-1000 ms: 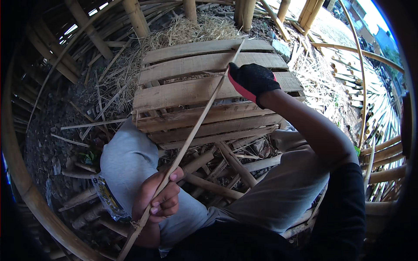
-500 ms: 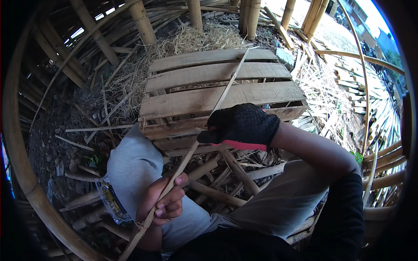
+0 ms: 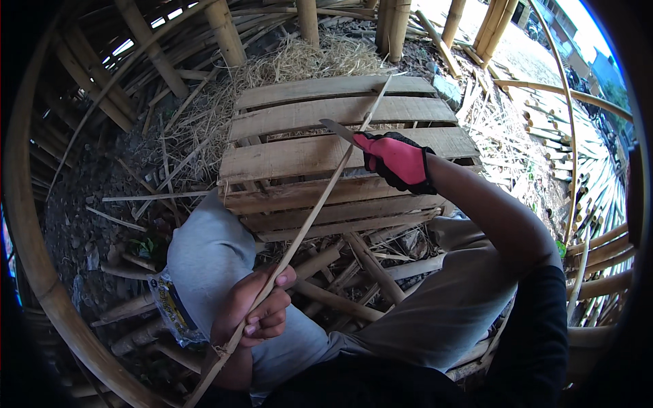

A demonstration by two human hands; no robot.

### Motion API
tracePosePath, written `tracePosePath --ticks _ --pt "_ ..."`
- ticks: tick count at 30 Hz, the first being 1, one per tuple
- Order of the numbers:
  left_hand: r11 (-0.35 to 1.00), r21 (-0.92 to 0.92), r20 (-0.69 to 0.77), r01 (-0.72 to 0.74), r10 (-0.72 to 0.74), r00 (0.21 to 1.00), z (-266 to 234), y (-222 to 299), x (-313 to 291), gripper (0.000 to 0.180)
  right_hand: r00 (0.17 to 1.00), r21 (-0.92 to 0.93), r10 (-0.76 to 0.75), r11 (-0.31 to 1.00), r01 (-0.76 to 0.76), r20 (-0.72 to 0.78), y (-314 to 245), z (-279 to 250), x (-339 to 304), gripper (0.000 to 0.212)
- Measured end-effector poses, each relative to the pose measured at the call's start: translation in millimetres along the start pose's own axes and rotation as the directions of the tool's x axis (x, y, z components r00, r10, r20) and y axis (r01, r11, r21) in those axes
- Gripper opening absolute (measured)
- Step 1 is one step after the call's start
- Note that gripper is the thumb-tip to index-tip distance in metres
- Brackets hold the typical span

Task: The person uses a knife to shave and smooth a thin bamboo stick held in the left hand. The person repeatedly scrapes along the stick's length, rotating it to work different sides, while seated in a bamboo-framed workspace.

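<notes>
My bare left hand is closed around a long thin bamboo strip, which slants from the lower left up to the far right. The strip's far end lies over a slatted wooden crate in front of my knees. My right hand, in a black and pink glove, grips a knife. Its blade points left across the strip, above the crate's top slats. The knife's handle is hidden in the glove. I cannot tell whether the blade touches the strip.
Straw lies heaped behind the crate, below upright bamboo posts. Bamboo pieces cover the ground between my legs. A clear plastic packet is beside my left leg. A curved bamboo pole runs along the left. Cut bamboo poles are stacked right.
My right hand has moved away from me along the strip and turned, bringing the knife blade and the glove's pink side into sight. My left hand stays in place on the strip.
</notes>
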State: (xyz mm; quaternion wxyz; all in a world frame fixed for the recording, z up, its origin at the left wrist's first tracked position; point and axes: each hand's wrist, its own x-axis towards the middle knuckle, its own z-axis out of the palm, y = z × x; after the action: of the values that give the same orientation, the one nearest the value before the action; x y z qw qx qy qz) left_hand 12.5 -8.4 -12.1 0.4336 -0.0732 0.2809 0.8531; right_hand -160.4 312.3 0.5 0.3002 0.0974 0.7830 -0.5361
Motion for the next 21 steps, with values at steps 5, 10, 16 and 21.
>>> tracePosePath --ticks 5,10,16,21 --pt "0.999 -0.034 -0.016 0.019 -0.020 1.000 -2.9 -1.5 -7.4 0.025 0.999 0.059 0.010 0.998 -0.008 -0.034 2.3 25.2 -14.6 0.047" --pt "0.998 -0.017 -0.044 0.054 -0.055 0.998 1.4 -1.1 -8.2 0.025 0.986 0.179 0.093 0.977 -0.117 0.140 11.9 14.5 -14.6 0.042" --pt "1.000 -0.009 0.034 0.020 -0.020 0.999 -3.9 -1.9 -12.1 0.025 0.967 0.200 0.137 0.963 -0.181 0.216 7.8 22.5 -24.5 0.039" --pt "0.993 -0.090 0.103 0.074 -0.065 0.993 -9.8 -1.2 -15.1 0.025 0.967 0.130 0.122 0.980 -0.154 0.223 7.6 20.4 -23.9 0.040"
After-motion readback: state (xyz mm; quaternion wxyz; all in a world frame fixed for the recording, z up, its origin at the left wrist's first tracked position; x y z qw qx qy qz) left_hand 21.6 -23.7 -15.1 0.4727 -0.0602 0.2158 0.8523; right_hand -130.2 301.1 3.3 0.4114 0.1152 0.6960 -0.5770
